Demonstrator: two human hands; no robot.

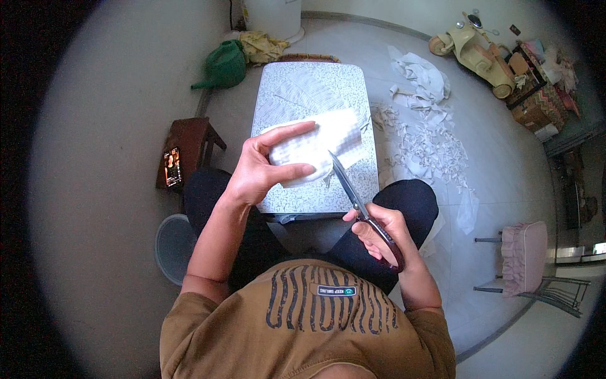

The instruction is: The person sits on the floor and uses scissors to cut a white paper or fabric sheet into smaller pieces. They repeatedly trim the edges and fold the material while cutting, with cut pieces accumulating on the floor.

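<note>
My left hand (260, 166) grips a whitish piece of fabric (303, 147) over the table, thumb on the near side and fingers along its far side. Strong glare washes out part of the fabric. In my right hand (388, 227) is a pair of scissors (348, 184) with dark handles, its blades close together and angled up to the left. The tips meet the fabric's lower right edge; whether they pass into it I cannot tell. Beneath, checked cloth (303, 90) lies spread on the speckled tabletop (279, 201).
White cloth scraps (421, 137) litter the floor on the right. To the left stand a wooden stool (189, 137) bearing a lit phone (173, 166), a bucket (173, 248) and a green watering can (225, 66). Rightward are a pink-covered chair (523, 258) and a toy scooter (473, 54).
</note>
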